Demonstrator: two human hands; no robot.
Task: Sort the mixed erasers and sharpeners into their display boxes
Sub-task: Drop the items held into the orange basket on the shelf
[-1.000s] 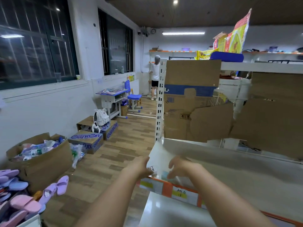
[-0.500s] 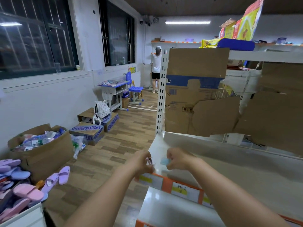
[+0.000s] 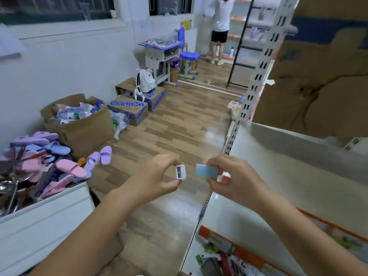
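Over the aisle floor, head view: left hand (image 3: 157, 177) pinches a white sharpener (image 3: 180, 172); right hand (image 3: 235, 179) grips a blue eraser (image 3: 206, 171) and a white-and-red piece (image 3: 224, 177). Holding two at once, one could likely slip and fall. No display boxes show. A cardboard box (image 3: 83, 130) holds plastic bottles

We read blue "Gamien"-style lettering, exact spelling unsure, on the two cardboard boxes (image 3: 133, 110) on the floor; shelf price labels (image 3: 219, 240) too blurred to read
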